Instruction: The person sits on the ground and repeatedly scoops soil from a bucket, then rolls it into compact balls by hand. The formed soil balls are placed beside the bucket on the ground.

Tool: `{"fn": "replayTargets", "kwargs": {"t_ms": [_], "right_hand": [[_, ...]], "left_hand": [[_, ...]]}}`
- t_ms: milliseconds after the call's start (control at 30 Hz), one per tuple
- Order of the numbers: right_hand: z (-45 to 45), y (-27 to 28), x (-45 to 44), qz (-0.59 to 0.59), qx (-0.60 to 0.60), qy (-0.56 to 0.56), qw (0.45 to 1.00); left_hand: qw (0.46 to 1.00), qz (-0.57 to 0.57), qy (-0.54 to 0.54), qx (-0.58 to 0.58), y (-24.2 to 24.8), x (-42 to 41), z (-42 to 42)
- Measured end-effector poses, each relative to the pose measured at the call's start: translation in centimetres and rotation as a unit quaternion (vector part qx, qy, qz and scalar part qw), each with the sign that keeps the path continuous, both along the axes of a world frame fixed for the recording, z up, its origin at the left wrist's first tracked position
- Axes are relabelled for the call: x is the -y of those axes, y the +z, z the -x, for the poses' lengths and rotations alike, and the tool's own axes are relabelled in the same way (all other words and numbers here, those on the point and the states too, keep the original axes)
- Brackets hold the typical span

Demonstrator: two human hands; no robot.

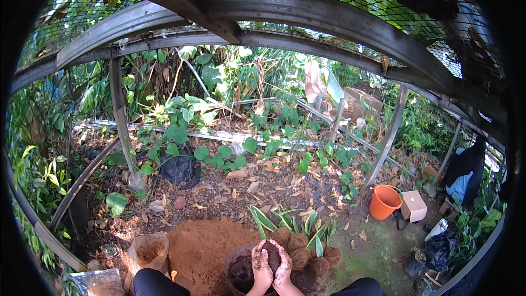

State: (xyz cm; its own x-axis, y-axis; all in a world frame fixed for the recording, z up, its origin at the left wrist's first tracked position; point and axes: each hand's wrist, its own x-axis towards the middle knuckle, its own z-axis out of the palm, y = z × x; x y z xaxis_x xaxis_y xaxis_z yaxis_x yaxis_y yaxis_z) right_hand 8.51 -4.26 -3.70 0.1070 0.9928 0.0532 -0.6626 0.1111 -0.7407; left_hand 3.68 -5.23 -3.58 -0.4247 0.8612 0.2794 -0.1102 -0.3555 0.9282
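My left hand (260,265) and my right hand (282,266), both smeared with dark mud, are cupped around a ball of dark wet soil (271,253). A variegated snake plant leaf (258,222) rises just above the ball; whether it is set in it, I cannot tell. Under and left of my hands is a round dark basin (230,261) with wet mud inside. Right beside them lie several brown fibre-wrapped balls (300,258), with yellow-edged snake plant leaves (311,222) standing among them. A heap of reddish-brown loose material (201,242) spreads to the left of the basin.
An open sack (154,250) of brown fibre and a clear plastic bag (100,283) are at lower left, by my knee. An orange bucket (384,203) and a cardboard box (413,206) stand at right. Wooden posts (386,139) and a mesh-covered frame surround the spot.
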Motion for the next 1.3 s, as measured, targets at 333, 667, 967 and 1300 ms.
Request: {"fn": "replayTargets", "kwargs": {"t_ms": [333, 667, 967, 1300], "right_hand": [[-1.5, 0.8, -0.6, 0.069, -0.211, 0.109, 0.969], [-1.0, 2.9, -0.2, -0.134, 0.241, 0.003, 0.961], [-0.1, 2.1, 1.0, -0.163, 0.352, -0.104, 0.916], [-0.6, 3.0, 0.5, 0.014, -0.128, 0.110, 0.986]], "left_hand": [[0.995, -0.022, -0.081, 0.047, 0.1, -0.3, -0.2], [0.903, -0.002, -0.152, 0.403, 1.6, 0.1, 0.9], [0.981, 0.010, -0.052, 0.185, 1.2, 0.7, 0.1], [0.895, 0.054, -0.139, 0.421, 3.1, -0.4, 1.9]]}}
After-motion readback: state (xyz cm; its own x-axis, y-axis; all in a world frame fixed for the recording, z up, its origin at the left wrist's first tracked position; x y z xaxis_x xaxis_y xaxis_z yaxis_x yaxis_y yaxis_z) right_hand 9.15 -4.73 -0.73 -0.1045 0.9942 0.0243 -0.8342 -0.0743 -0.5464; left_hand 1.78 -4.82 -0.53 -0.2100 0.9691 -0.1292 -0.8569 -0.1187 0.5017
